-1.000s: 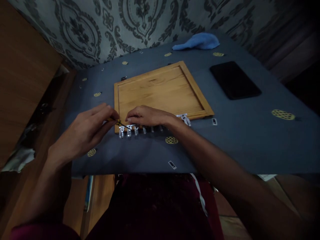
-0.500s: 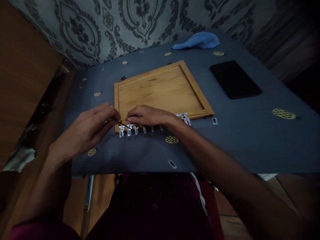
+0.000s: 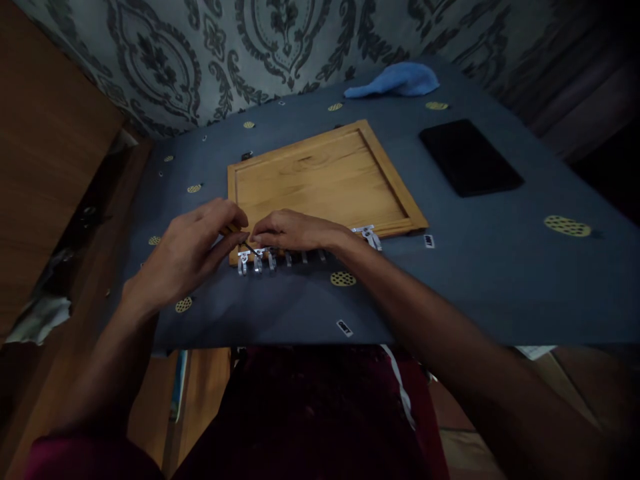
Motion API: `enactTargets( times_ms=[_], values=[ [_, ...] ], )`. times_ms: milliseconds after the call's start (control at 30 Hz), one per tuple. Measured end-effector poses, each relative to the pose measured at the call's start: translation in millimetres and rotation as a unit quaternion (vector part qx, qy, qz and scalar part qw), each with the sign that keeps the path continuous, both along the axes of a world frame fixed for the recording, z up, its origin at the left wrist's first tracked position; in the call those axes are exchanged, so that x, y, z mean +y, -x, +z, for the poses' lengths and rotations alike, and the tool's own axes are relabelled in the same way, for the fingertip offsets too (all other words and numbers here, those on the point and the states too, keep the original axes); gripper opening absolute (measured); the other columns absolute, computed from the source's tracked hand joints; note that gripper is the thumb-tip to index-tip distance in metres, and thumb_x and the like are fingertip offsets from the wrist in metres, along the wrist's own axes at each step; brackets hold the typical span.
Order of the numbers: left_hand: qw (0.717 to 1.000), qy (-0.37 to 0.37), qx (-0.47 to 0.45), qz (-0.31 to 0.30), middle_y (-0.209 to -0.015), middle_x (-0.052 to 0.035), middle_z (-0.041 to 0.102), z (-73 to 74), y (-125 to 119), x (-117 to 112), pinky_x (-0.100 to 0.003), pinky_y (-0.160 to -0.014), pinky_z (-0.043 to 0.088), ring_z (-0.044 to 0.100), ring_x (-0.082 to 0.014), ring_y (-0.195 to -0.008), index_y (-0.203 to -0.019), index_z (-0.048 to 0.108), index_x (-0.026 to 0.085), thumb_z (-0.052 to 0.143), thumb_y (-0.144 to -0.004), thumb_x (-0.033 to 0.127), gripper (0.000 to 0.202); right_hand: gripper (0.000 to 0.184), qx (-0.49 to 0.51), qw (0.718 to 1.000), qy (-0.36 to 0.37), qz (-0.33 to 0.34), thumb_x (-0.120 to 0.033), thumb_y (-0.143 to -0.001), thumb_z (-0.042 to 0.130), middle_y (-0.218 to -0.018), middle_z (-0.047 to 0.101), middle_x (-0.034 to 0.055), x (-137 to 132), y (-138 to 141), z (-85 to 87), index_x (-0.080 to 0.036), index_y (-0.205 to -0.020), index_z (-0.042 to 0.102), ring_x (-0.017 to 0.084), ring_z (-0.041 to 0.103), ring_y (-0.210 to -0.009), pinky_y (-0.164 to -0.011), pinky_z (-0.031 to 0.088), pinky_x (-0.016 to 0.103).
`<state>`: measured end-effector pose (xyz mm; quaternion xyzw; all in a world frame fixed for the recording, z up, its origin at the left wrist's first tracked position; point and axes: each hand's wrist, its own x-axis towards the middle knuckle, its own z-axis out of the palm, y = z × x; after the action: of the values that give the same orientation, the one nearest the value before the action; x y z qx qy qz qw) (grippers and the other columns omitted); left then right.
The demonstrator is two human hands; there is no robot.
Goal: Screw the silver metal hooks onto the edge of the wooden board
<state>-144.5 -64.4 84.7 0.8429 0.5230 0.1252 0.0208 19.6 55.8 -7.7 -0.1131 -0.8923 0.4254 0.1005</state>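
Note:
My left hand point(image 3: 187, 250) is closed round a small screwdriver point(image 3: 231, 229) with a yellow handle. The dark shaft slants down to the right, its tip at the second of several metal hooks point(image 3: 258, 261) along the near edge of a framed wooden board point(image 3: 310, 183). Over that same edge lies my right hand point(image 3: 295, 230), palm down, with fingers out toward the screwdriver. It partly covers the row of hooks, and its thumb side is hard to see. Farther right on the edge, another metal hook point(image 3: 371, 237) shows past my right wrist.
The board lies on a blue-grey tablecloth point(image 3: 475, 280) with a pineapple print. A black tablet-like slab point(image 3: 470, 159) sits to its right, and a crumpled blue cloth point(image 3: 400, 80) is at the back. Patterned wallpaper point(image 3: 285, 40) rises behind; wooden furniture point(image 3: 55, 120) borders the left.
My left hand has turned and shifted slightly right and up around the screwdriver handle, whose tip stays near the same hook. My right hand and the board have hardly moved.

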Motion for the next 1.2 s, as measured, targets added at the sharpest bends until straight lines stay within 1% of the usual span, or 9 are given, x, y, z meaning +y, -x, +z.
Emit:
enactTargets(
  times_ms=[167,400,467,600,700,800,967,1100,1200],
  values=[
    [1.0,0.025,-0.013,-0.007,-0.092,-0.0007,0.064,2.9,0,-1,-0.025,-0.073,0.048,0.063,-0.0147,-0.082,-0.102,0.056,0.021,0.049,-0.102,0.029,0.011,0.022,0.009,1.0,-0.001,0.002,-0.02,-0.098,0.048,-0.078,0.064,0.0036,1,1,-3.4,-0.012,-0.091,0.068,0.013,0.051,-0.07,-0.066,0.035,0.026],
    [0.997,0.054,-0.017,-0.043,-0.097,-0.0014,0.063,7.4,-1,1,-0.025,-0.073,0.048,0.062,-0.0139,-0.084,-0.103,0.054,0.02,0.046,-0.102,0.025,0.01,0.022,0.004,1.0,-0.01,-0.001,-0.019,-0.098,0.048,-0.073,0.059,0.0019,0,1,-1.7,-0.013,-0.085,0.065,0.012,0.049,-0.068,-0.066,0.034,0.026],
    [0.997,0.057,-0.012,-0.048,-0.099,-0.0014,0.062,8.4,0,1,-0.025,-0.074,0.048,0.062,-0.014,-0.085,-0.104,0.053,0.021,0.046,-0.102,0.025,0.009,0.022,0.002,1.0,-0.006,-0.001,-0.02,-0.098,0.049,-0.074,0.06,0.0021,0,1,-2.5,-0.013,-0.086,0.065,0.012,0.049,-0.068,-0.066,0.034,0.027],
    [0.997,0.07,-0.002,-0.044,-0.1,-0.0017,0.062,10.8,2,3,-0.026,-0.074,0.049,0.061,-0.015,-0.085,-0.105,0.054,0.021,0.045,-0.101,0.025,0.011,0.02,0.001,1.0,0.011,-0.004,-0.021,-0.098,0.049,-0.077,0.061,0.0024,0,2,-4.3,-0.013,-0.088,0.065,0.012,0.049,-0.069,-0.066,0.034,0.027],
    [0.996,0.082,-0.003,-0.04,-0.1,-0.0019,0.063,12.1,3,4,-0.027,-0.072,0.049,0.061,-0.0154,-0.083,-0.106,0.055,0.022,0.045,-0.1,0.025,0.013,0.02,0.002,1.0,0.018,-0.006,-0.021,-0.098,0.049,-0.075,0.059,0.0015,0,1,-4.0,-0.013,-0.085,0.063,0.012,0.047,-0.067,-0.064,0.033,0.026],
    [0.995,0.088,-0.007,-0.039,-0.101,-0.0019,0.063,12.8,4,5,-0.027,-0.074,0.05,0.062,-0.0157,-0.085,-0.108,0.055,0.022,0.046,-0.098,0.024,0.013,0.022,0.0,1.0,0.017,-0.005,-0.021,-0.098,0.049,-0.07,0.056,0.0001,0,1,-3.0,-0.014,-0.081,0.062,0.011,0.047,-0.065,-0.063,0.032,0.026],
    [0.996,0.086,-0.003,-0.037,-0.102,-0.0017,0.063,13.4,4,6,-0.027,-0.075,0.05,0.062,-0.0156,-0.086,-0.108,0.054,0.022,0.046,-0.098,0.024,0.013,0.022,-0.003,1.0,0.004,-0.013,-0.022,-0.097,0.05,-0.07,0.056,-0.0005,-1,1,-2.0,-0.013,-0.082,0.063,0.011,0.048,-0.065,-0.062,0.031,0.025],
    [0.996,0.085,-0.002,-0.032,-0.101,-0.0018,0.064,13.2,4,4,-0.026,-0.073,0.049,0.062,-0.0153,-0.085,-0.108,0.054,0.022,0.046,-0.099,0.026,0.013,0.02,-0.012,1.0,0.009,-0.015,-0.02,-0.097,0.05,-0.071,0.057,0.0003,-1,0,-1.3,-0.013,-0.085,0.065,0.012,0.05,-0.066,-0.063,0.033,0.026],
    [0.996,0.082,-0.001,-0.026,-0.101,-0.0019,0.065,14.5,5,2,-0.027,-0.074,0.05,0.063,-0.0158,-0.085,-0.109,0.054,0.022,0.046,-0.099,0.027,0.014,0.021,-0.01,1.0,0.003,-0.01,-0.019,-0.098,0.049,-0.075,0.06,0.0023,-1,1,-1.4,-0.012,-0.086,0.065,0.013,0.05,-0.069,-0.066,0.034,0.027]
  ],
)
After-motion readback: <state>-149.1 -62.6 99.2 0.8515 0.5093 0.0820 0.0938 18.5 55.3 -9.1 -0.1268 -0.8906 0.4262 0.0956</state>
